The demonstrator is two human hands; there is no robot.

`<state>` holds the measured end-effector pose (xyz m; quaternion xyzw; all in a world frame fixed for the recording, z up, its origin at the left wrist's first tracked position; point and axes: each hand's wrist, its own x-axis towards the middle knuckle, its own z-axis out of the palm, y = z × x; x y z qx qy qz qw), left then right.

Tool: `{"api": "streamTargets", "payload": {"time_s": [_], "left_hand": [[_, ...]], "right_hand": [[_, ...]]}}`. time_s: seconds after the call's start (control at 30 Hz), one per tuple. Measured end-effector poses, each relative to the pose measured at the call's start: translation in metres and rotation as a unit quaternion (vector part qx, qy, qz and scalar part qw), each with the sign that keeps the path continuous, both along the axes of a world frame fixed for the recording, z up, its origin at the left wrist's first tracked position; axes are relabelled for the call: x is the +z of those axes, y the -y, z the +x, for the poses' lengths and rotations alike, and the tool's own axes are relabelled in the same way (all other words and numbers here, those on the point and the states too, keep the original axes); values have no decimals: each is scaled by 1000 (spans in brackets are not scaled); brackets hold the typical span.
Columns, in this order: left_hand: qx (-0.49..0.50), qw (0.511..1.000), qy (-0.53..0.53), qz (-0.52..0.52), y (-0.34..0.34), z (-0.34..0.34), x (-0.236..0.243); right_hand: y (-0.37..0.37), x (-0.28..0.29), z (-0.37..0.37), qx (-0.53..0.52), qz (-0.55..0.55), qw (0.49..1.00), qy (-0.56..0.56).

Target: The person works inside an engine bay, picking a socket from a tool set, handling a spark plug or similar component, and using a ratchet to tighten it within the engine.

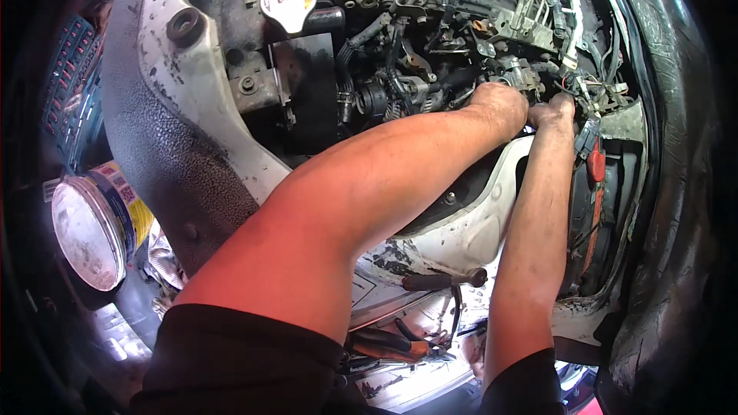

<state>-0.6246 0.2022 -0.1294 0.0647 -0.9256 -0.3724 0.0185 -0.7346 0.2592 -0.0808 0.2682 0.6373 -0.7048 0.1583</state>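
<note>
Both my arms reach into a vehicle's engine bay. My left hand point(498, 103) is bent down among metal engine parts point(519, 73), its fingers out of sight. Close beside it, to the right, my right hand point(555, 110) is lowered next to a bundle of wires point(588, 86). The fingers of this hand are mostly hidden too, so what either hand grips does not show. A grey connector point(587, 137) and a red cover point(596, 163) hang just right of my right wrist. Black hoses point(361, 38) run through the engine to the left of my hands.
A white-topped radiator cap point(288, 1) stands at the upper left. On the pale front body panel lie a dark-handled ratchet point(444, 280) and orange-and-black pliers point(390, 344). Far left are a round tub point(88, 232) and a teal tool case point(73, 84). A dark fender point(680, 184) borders the right.
</note>
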Motion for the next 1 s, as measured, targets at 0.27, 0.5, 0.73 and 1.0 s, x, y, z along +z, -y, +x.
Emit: {"api": "streamTargets", "payload": {"time_s": [0.27,0.5,0.73,1.0], "left_hand": [[-26,919,104,379,14,-17,-30],[-98,995,-22,-3,22,-11,-19],[77,991,-26,104,4,8,27],[33,994,93,36,0,12,-25]], "right_hand": [[-13,-14,-13,16,-35,999,-13],[-19,-20,-18,-13,-29,998,-48],[-22,-31,-44,-25,-43,995,-85],[-1,-1,6,-44,3,997,-61]]}}
